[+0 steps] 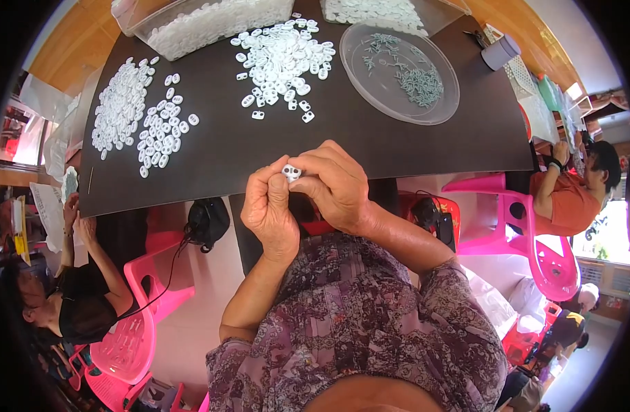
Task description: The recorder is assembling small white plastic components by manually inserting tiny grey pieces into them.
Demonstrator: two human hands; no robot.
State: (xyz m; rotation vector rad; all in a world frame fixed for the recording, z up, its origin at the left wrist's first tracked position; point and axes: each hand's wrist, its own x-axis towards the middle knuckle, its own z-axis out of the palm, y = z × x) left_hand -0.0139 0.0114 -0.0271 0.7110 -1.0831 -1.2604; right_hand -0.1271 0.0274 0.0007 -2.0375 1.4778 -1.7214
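Observation:
Above the near edge of the dark table, my left hand [268, 209] and my right hand [339, 184] meet with thumbs and fingertips closed on one small white plastic piece with two dark holes [291, 172]. The fingers hide its sides. Straight ahead lies a heap of similar small white pieces [280, 62]. To the left are a bigger pile of oval white pieces [120, 106] and a smaller group of them [162, 132]. A round clear plastic lid [370, 93] at the right carries short, thin grey-green pieces [421, 86].
Two clear bins [147, 41] of white pieces stand at the far edge. A grey cylindrical container [500, 53] is at the far right of the dark table [260, 151]. People sit on both sides, near pink plastic chairs [133, 336]. A black bag [208, 223] hangs below the table edge.

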